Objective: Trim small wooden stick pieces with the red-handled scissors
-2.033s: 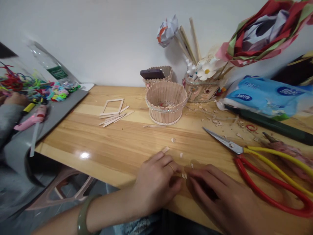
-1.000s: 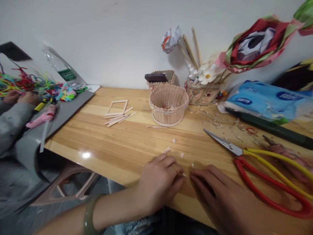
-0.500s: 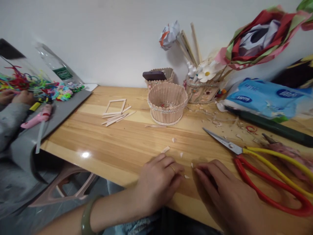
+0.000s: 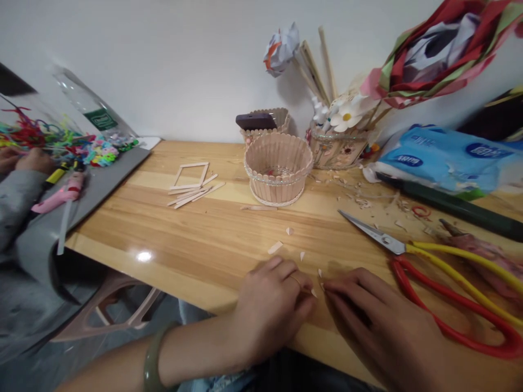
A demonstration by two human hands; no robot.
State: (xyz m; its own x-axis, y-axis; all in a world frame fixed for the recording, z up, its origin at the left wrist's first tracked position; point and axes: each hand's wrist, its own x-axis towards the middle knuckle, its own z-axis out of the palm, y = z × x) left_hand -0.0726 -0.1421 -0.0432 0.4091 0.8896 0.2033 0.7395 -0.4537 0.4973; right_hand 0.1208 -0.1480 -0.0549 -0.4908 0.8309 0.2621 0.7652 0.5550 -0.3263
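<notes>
Left forearm (image 4: 200, 351) in from lower left, one green bangle (image 4: 152, 359) at wrist, one thin ring (image 4: 295, 280) on a finger. Left hand (image 4: 274, 310) palm down on near edge of wooden table (image 4: 192, 245), knuckles up, thumb side toward right hand (image 4: 379, 321). Latter in from lower right, back up, fingertips angled left, just short of left ones.

Left: fingers curled under, thumb drawn in, pale chip (image 4: 314, 293) at fingertips; gripped or merely touched, can't tell. Right: thumb and fingers together in narrow pinch, pale sliver (image 4: 322, 287) held at tips.

Counts:
- Loose chips ahead of hands, three: far one (image 4: 289, 231), middle one (image 4: 302, 256), near one (image 4: 320, 273) just by right fingertips.
- Flat offcut (image 4: 275, 247), one, just beyond left hand.
- Scissors (image 4: 388, 240), one pair, beside right hand, blades together, one yellow handle, one red.
- Stick-built containers, three: round basket (image 4: 278, 190) in front, phone holder (image 4: 281, 118) behind with one phone (image 4: 255, 121), flower box (image 4: 339, 152) to the right.
- Thin stick (image 4: 259, 208), one, just in front of round basket.
- Four-sided stick frame (image 4: 204, 175), one, far left on tabletop; loose sticks (image 4: 196, 197) piled against near side, overlapping, exact number unclear.
- Co-worker's hands (image 4: 36, 160), two, far left, well apart.
</notes>
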